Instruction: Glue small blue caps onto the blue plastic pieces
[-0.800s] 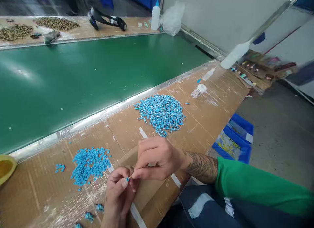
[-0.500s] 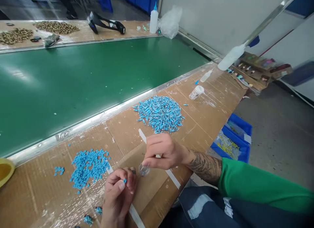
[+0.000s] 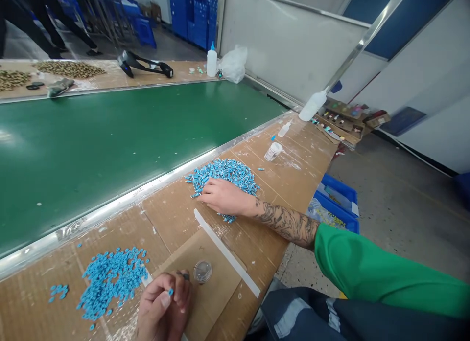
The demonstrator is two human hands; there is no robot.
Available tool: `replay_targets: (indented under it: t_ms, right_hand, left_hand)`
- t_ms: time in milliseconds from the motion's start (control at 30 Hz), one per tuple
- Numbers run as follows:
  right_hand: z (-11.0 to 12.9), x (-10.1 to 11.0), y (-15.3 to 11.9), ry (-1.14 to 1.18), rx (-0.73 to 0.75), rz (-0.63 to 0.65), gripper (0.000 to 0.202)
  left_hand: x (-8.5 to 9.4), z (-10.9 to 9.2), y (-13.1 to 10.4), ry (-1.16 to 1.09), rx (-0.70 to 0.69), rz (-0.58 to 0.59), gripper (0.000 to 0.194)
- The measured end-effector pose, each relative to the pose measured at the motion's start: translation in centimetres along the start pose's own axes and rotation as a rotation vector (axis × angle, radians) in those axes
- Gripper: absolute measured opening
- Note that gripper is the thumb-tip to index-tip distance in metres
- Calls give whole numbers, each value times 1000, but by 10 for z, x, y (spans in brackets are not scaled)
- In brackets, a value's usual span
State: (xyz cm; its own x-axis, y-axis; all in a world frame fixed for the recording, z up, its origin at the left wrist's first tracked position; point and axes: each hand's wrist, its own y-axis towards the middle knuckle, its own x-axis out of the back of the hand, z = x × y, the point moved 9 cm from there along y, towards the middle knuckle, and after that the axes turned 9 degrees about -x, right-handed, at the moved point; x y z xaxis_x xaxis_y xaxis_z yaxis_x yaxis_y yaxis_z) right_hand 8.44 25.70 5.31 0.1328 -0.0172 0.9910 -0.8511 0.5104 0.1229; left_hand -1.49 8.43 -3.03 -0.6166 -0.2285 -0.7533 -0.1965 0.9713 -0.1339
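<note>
Between the thumb and fingers of my left hand [image 3: 163, 302] is a small blue ring [image 3: 171, 292], held low over the cardboard. My right hand [image 3: 225, 196] reaches onto a heap of small blue and silver pieces [image 3: 238, 172]; its fingertips are at the heap's near left edge, partly hidden, so I cannot see whether they grip a piece. Beside my left hand a small clear round dish [image 3: 202, 271] rests on a brown sheet [image 3: 216, 302] edged with white tape [image 3: 227, 250]. A pile of loose blue rings [image 3: 110, 277] lies to the left.
A green conveyor belt [image 3: 110, 140] runs behind the cardboard-covered table. Toward the right stand a white cup [image 3: 273, 151], a small bottle [image 3: 284, 129] and a larger white bottle [image 3: 312, 106]. Blue bins [image 3: 340, 194] sit below the table's right edge.
My right hand has moved from above the clear dish forward to the blue and silver heap. My left hand keeps hold of the blue ring. The camera view has tilted up and shifted.
</note>
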Motion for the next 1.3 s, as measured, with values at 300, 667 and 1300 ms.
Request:
replay_targets:
  t_ms: [300, 667, 1300]
  right_hand:
    - [18, -4, 15, 131, 57, 40, 18]
    - [81, 31, -21, 1086, 88, -37, 16]
    - [104, 49, -25, 1019, 136, -29, 16]
  left_hand:
    - [2, -4, 0, -40, -34, -30, 19]
    - [-3, -3, 1, -28, -24, -22, 17]
    - [-4, -13, 4, 104, -97, -48, 15]
